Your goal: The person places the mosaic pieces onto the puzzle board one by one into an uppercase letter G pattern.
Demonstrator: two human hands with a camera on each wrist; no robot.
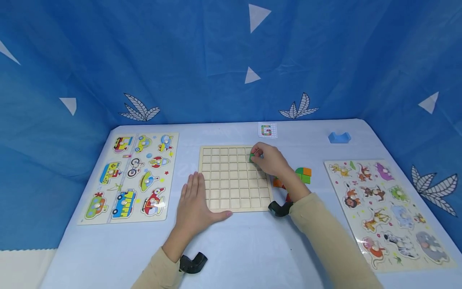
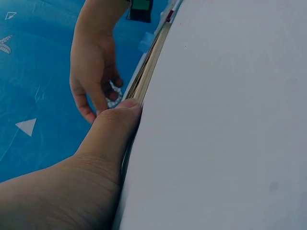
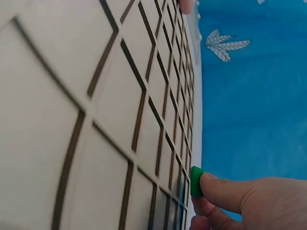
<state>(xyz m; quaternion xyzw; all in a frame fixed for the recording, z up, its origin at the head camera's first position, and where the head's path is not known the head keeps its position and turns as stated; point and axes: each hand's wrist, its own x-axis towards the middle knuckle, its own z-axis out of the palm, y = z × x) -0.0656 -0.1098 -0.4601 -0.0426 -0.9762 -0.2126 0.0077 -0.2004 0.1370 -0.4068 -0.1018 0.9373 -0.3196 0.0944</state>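
Note:
A wooden grid board (image 1: pixel 231 184) of square cells lies in front of the person. Against its lower-left corner rests the left hand (image 1: pixel 195 204), fingers straight along the left side and thumb spread along the near edge; in the left wrist view the thumb (image 2: pixel 112 124) touches the board's edge. The right hand (image 1: pixel 271 158) pinches a small green tile (image 3: pixel 196 182) between thumb and fingers at the grid's upper right. Right of the board lie loose green and orange tiles (image 1: pixel 303 175), with orange and red ones partly hidden under the right forearm.
A small card with a coloured G pattern (image 1: pixel 267 130) lies behind the board. To the left is a vehicle puzzle board (image 1: pixel 142 216); to the right, an animal puzzle board (image 1: pixel 355 224). A blue notched block (image 1: pixel 339 138) sits at the back right. Blue cloth (image 1: pixel 202 60) hangs behind the table.

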